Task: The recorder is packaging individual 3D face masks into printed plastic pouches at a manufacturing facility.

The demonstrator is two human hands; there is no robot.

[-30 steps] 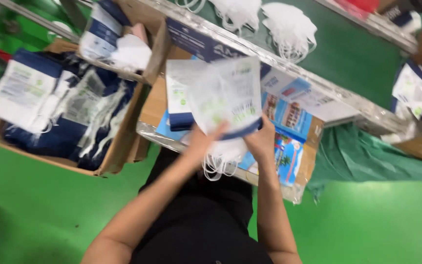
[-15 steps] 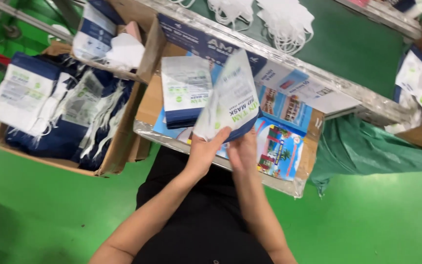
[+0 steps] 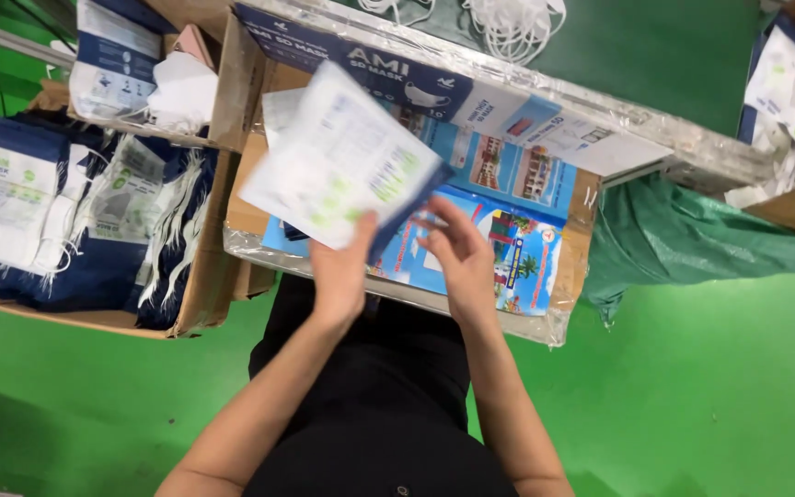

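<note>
My left hand grips a flat white and blue mask packet by its lower edge and holds it tilted toward the left above a taped cardboard tray. My right hand is beside it, fingers spread and empty, just off the packet's right corner, over the colourful printed sheets lining the tray. Another packet lies partly hidden under the held one.
A cardboard box at left is full of packed masks in white and navy packets. A smaller box stands behind it. Loose white masks lie on the green surface at the top. More packets sit at right. The floor is green.
The packet was held upright in both hands; now the right hand has let go and the left hand swings it toward the left.
</note>
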